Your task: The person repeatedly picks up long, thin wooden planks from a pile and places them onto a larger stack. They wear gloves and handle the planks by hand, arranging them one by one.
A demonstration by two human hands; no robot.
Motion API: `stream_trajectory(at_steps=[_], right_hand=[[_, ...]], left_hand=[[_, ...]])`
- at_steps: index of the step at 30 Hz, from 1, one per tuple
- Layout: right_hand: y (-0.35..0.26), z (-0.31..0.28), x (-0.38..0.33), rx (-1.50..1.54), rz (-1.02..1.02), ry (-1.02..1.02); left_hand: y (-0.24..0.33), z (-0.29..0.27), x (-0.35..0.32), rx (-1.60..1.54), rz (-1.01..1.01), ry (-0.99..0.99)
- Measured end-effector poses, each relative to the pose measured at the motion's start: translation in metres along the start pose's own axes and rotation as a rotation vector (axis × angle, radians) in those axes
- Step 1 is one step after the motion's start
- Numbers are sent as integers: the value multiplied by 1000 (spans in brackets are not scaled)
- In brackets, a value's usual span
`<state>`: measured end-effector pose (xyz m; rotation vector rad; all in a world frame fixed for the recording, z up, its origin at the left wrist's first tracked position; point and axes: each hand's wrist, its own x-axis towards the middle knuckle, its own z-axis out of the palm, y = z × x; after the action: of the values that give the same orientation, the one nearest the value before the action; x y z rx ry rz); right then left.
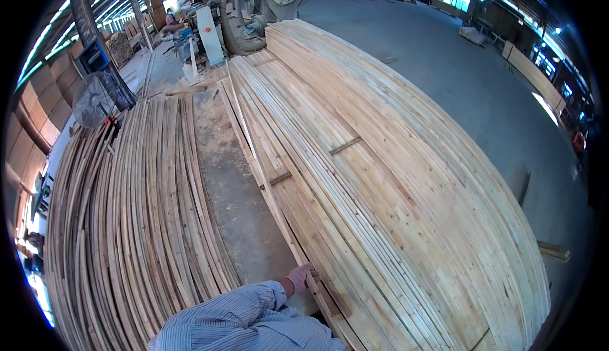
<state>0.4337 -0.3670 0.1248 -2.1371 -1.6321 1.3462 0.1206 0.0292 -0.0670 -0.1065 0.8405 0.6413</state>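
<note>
Fingers of one hand (299, 279), which side I cannot tell, clamp a long thin wooden strip (254, 151) at the board stack's (393, 180) edge; other hand unseen. Lifting it free likely follows.

Even daylight, heavy fisheye edge warp.

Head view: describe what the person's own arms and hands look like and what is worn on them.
Only one arm shows, and which it is cannot be told. Its long sleeve is light blue with fine white stripes, loose and creased, ending in a cuff at the wrist. The hand wears a pinkish glove. No watch, strap or marking shows.
</note>
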Motion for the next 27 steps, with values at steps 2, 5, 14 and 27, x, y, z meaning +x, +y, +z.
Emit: stream_trajectory(at_steps=[2,5,14,27], right_hand=[[-29,4,-29,3,136,58],[-67,11,-38,-28,210,89],[-163,36,11,-101,207,128],[-198,74,-4,-264,228,52]], left_hand=[[-6,38,-8,99,49,254],[1,27,-9,125,55,313],[18,13,-76,77,130,330],[234,-17,-124,114,432,275]])
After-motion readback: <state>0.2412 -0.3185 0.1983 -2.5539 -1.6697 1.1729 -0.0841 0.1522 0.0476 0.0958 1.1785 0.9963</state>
